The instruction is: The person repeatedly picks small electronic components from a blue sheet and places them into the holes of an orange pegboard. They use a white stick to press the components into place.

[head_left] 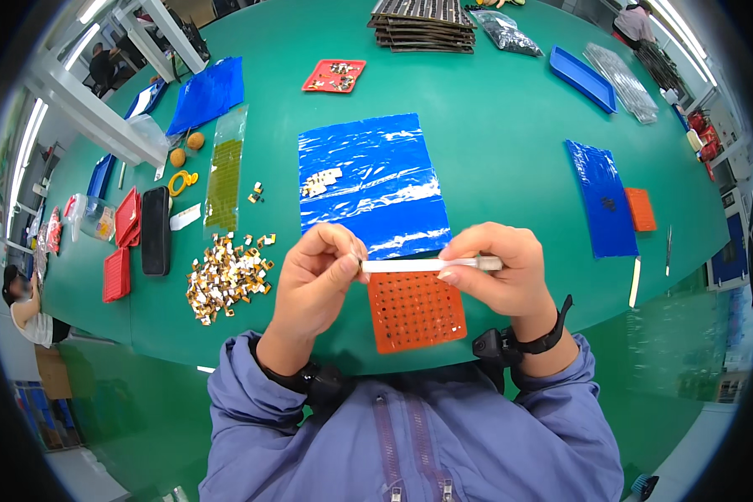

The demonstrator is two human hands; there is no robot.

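My right hand (504,266) pinches a slim white pen-like stick (403,265) near its thicker, clear end. The stick lies level in front of me, its left end reaching the fingertips of my left hand (322,276). Those fingertips are pressed together around something small that I cannot make out. Below the stick sits an orange tray (416,314) with rows of small dark pieces. Just beyond it lies a blue film sheet (375,180) carrying a cluster of small white and tan parts (320,181).
A heap of small white, brown and gold parts (228,278) lies left. Near it are a black case (155,231), red trays (116,274) and a film strip (225,180). At right are another blue sheet (598,188), an orange tray (641,209) and tweezers (668,249). Stacked dark trays (422,25) stand far back.
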